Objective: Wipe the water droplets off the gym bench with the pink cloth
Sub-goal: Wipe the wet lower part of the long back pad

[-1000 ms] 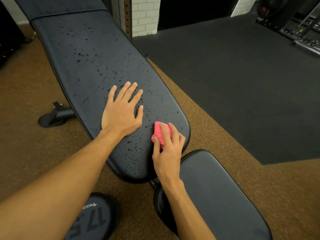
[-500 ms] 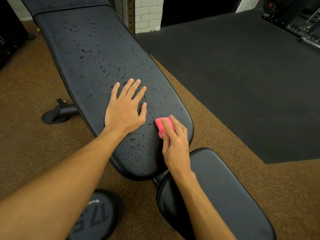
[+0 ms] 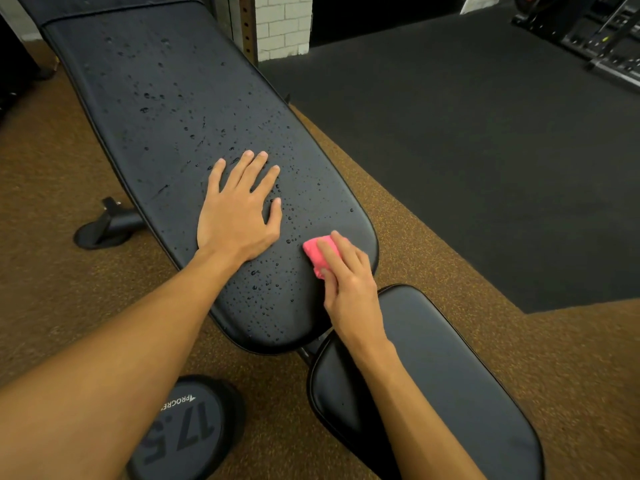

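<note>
The black gym bench back pad (image 3: pixel 166 109) runs from the top left down to the middle, dotted with water droplets (image 3: pixel 263 282). My left hand (image 3: pixel 239 213) lies flat on the pad, fingers spread and straight. My right hand (image 3: pixel 346 275) holds a small folded pink cloth (image 3: pixel 317 252) against the pad near its lower right edge, fingers over the top and thumb at its side. A patch of pad beside the cloth toward the right edge looks dry.
The separate black seat pad (image 3: pixel 450 386) lies under my right forearm. A dumbbell head marked 17.5 (image 3: pixel 187 431) sits on the brown floor at the bottom left. A bench foot (image 3: pixel 104 226) sticks out left. Dark rubber flooring (image 3: pixel 485 150) lies to the right.
My right hand has slid the pink cloth a little up and to the right along the pad's lower edge. My left hand has stayed flat in the same place.
</note>
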Available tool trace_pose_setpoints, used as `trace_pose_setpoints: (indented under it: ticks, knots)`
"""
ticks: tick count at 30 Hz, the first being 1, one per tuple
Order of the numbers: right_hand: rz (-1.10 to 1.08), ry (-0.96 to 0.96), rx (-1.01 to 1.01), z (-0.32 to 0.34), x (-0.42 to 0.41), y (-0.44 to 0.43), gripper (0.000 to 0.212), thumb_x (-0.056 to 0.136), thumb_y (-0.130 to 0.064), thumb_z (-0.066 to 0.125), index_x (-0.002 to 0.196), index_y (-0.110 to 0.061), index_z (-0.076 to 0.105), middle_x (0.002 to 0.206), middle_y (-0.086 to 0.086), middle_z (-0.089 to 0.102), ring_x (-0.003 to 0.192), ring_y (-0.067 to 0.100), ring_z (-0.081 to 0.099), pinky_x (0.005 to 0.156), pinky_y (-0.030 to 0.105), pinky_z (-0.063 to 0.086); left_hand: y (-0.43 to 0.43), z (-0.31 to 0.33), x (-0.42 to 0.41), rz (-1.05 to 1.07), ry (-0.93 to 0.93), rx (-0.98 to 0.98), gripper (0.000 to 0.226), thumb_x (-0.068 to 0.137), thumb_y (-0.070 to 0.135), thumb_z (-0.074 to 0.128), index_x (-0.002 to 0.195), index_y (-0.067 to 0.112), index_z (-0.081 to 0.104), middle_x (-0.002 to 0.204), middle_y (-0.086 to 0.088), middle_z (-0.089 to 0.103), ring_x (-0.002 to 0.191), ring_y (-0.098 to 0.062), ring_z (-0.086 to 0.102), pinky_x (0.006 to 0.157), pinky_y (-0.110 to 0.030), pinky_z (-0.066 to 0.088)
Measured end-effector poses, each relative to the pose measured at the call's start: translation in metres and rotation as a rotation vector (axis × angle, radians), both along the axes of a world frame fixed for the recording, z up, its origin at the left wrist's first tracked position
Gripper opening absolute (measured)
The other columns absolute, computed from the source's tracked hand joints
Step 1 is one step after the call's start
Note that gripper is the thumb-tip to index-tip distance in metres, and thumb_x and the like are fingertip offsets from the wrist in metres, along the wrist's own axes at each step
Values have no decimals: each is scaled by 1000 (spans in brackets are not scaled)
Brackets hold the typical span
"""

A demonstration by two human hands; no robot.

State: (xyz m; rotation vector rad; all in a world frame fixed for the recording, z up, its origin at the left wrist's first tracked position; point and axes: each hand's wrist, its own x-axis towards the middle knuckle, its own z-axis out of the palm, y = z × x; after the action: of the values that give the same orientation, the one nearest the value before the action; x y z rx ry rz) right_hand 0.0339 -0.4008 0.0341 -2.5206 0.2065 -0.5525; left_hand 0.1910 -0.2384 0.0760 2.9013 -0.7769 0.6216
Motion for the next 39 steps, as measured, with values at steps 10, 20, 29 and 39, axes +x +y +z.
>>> trace_pose_setpoints:
  ticks: [10,20,29,39]
  knots:
    - [-138,37,103,6,19,-18,43,106,-2,58,147,-14,64,162,14,50,149,34,43,124,42,36,0,0,0,-1,3,-11,61,108,46,38,164,23,39,175,-2,26,164,-20,17,132,-54,12]
    - [-205,82,187,9,30,-34,44,108,-3,53,150,-14,61,166,13,44,153,32,37,127,41,31,0,0,0,3,5,-6,62,108,47,35,165,23,39,175,-2,26,164,-20,17,132,-54,12]
    - [-222,105,207,1,7,-41,45,104,-6,64,147,-21,64,162,9,51,148,33,45,123,37,30,-1,1,0,6,9,-2,62,108,47,34,165,23,39,175,-2,26,164,-20,17,131,-54,13]
    - [-172,88,137,-2,-1,-29,46,103,-9,69,147,-18,65,159,7,55,140,29,50,117,31,31,-1,1,-1,-2,6,-11,62,107,47,35,164,23,40,175,-3,28,163,-21,19,131,-54,13]
